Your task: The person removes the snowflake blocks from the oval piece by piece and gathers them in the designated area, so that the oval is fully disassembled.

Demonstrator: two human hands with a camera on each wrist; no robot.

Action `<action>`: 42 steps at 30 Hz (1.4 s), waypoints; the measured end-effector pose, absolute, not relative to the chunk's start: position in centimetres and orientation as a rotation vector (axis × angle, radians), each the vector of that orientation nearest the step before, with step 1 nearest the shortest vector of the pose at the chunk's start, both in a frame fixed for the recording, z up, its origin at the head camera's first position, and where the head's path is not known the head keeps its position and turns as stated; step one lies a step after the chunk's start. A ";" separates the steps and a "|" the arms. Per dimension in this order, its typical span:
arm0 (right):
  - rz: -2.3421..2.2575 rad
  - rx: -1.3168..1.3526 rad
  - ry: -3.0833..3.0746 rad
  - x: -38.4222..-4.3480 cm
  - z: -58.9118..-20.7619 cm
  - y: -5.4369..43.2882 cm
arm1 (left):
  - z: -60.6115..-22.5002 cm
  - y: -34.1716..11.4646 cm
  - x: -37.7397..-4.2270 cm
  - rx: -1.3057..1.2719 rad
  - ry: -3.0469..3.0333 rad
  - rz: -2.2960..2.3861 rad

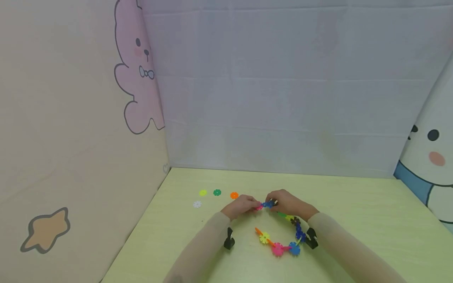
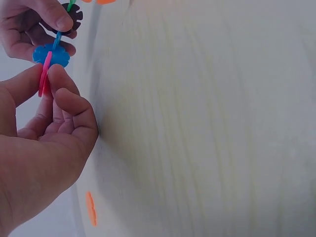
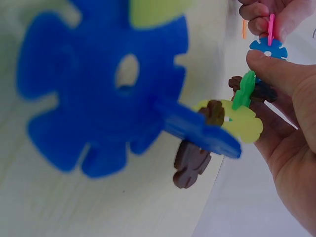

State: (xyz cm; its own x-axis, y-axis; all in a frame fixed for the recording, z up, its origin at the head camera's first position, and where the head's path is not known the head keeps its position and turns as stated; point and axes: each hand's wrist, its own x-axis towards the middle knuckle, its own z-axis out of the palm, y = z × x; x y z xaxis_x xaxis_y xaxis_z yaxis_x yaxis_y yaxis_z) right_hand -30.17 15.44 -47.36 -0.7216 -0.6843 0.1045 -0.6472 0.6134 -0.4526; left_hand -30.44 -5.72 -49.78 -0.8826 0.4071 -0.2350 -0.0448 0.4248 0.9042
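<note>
My left hand (image 1: pixel 242 206) pinches a pink notched plastic disc (image 2: pixel 43 81) between thumb and fingertips. That disc is edge-on and meets a light blue disc (image 2: pixel 60 57) at the end of a chain of interlocking snowflake discs. Close by, my right hand (image 1: pixel 287 203) grips the chain near a blue disc and a dark brown disc (image 2: pixel 76 19). From there the chain curves through green (image 3: pixel 244 90), yellow (image 3: pixel 247 123), brown (image 3: pixel 190 165) and dark blue (image 3: pixel 98 94) discs. Its other end, with a pink disc (image 1: pixel 277 249) and orange discs, lies toward the front.
Loose discs lie on the pale table (image 1: pixel 170 243) left of the hands: yellow (image 1: pixel 203 192), green (image 1: pixel 217 192), white (image 1: pixel 197 204) and orange (image 1: pixel 234 195). Cloth-covered walls (image 1: pixel 283 98) stand behind and at both sides. Black wrist straps (image 1: pixel 229 239) are on both sleeves.
</note>
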 end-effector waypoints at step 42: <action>-0.677 -1.130 2.781 -30.5 -47.6 15.4 | -49.1 -4.6 -30.0 0.168 2.449 1.398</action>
State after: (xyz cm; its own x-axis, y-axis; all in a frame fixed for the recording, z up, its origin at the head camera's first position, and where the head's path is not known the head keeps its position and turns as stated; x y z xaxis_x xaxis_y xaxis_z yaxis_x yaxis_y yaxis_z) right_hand -30.55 15.43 -47.58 -0.7286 -0.6771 0.1035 -0.6489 0.6340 -0.4206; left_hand -30.05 -4.55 -49.09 -0.9435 0.2547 -0.2121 -0.0532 0.5152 0.8554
